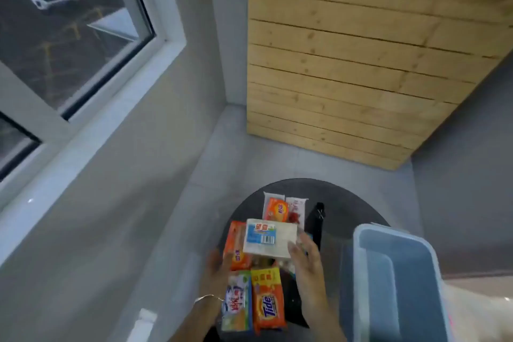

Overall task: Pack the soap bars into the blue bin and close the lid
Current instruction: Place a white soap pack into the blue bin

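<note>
Several wrapped soap bars lie on a small round dark table [347,203]. My right hand [305,264] grips a white bar with a blue label [268,239], lifted above the others. My left hand [218,264] rests beside an orange bar [236,244]; its fingers are partly hidden, so its grasp is unclear. An orange Tide bar [268,300] and a pale green bar [237,301] lie nearest me. Two more bars, orange [274,208] and white-red [295,209], lie at the far side. The blue bin [399,280] stands open at the right.
A black object [315,219] stands on the table between the soaps and the bin. A wooden plank panel [361,64] leans on the wall behind. A window [69,36] is at the left, and grey floor surrounds the table.
</note>
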A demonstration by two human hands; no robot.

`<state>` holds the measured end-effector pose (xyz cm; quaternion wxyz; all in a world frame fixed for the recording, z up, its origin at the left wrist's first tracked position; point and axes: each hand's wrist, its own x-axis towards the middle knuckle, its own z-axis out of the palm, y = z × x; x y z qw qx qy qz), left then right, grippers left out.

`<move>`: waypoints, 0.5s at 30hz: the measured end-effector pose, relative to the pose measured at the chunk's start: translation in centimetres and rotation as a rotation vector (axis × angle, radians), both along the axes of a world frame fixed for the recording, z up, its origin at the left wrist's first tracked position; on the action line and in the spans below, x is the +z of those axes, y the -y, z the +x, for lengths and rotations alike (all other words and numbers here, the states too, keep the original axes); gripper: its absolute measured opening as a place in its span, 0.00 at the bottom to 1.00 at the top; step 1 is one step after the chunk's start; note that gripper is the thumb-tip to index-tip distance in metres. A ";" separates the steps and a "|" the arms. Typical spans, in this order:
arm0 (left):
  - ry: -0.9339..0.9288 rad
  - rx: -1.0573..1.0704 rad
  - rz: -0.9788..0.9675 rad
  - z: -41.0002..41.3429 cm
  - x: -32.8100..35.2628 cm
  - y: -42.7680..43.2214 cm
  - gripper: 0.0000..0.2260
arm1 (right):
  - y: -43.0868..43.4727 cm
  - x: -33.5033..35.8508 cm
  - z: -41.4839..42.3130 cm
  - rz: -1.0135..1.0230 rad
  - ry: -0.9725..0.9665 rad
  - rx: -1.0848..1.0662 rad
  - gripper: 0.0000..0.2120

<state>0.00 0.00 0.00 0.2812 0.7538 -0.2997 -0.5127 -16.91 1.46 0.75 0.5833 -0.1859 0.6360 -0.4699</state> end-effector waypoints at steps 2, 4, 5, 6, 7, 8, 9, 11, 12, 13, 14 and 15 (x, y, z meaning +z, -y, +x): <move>-0.054 -0.067 -0.074 -0.8 -2.2 0.5 0.06 | 0.1 -3.2 0.0 -0.052 0.031 -0.001 0.23; -0.035 -0.105 -0.120 -1.5 -5.3 2.1 0.04 | 0.7 -7.0 -0.5 -0.110 0.030 0.023 0.23; -0.040 -0.115 -0.155 -1.9 -6.8 2.7 0.08 | 0.9 -8.9 -0.6 -0.141 0.015 0.028 0.24; -0.041 -0.139 -0.181 -2.2 -8.1 3.2 0.11 | 1.1 -10.6 -0.7 -0.165 -0.013 0.035 0.25; -0.037 -0.177 -0.220 -2.4 -9.2 3.7 0.14 | 1.4 -11.9 -0.9 -0.202 -0.033 0.036 0.26; -0.019 -0.234 -0.246 -2.4 -10.4 4.2 0.16 | 1.7 -12.9 -1.1 -0.239 -0.046 0.045 0.28; 0.000 -0.280 -0.279 -2.5 -11.5 4.7 0.16 | 2.1 -14.1 -1.4 -0.269 -0.055 0.063 0.30; 0.078 -0.376 -0.337 -2.5 -12.9 5.4 0.11 | 2.6 -15.5 -1.7 -0.299 -0.062 0.127 0.32; 0.128 -0.434 -0.372 -2.5 -13.4 5.5 0.11 | 2.7 -16.1 -1.8 -0.308 -0.084 0.165 0.34; 0.148 -0.472 -0.410 -2.5 -13.8 5.6 0.12 | 2.8 -16.6 -1.7 -0.317 -0.097 0.187 0.34; 0.147 -0.500 -0.438 -2.4 -14.1 5.7 0.14 | 2.9 -17.1 -1.7 -0.330 -0.098 0.193 0.34; 0.142 -0.521 -0.450 -2.2 -14.5 5.6 0.17 | 2.9 -17.5 -1.5 -0.348 -0.093 0.190 0.34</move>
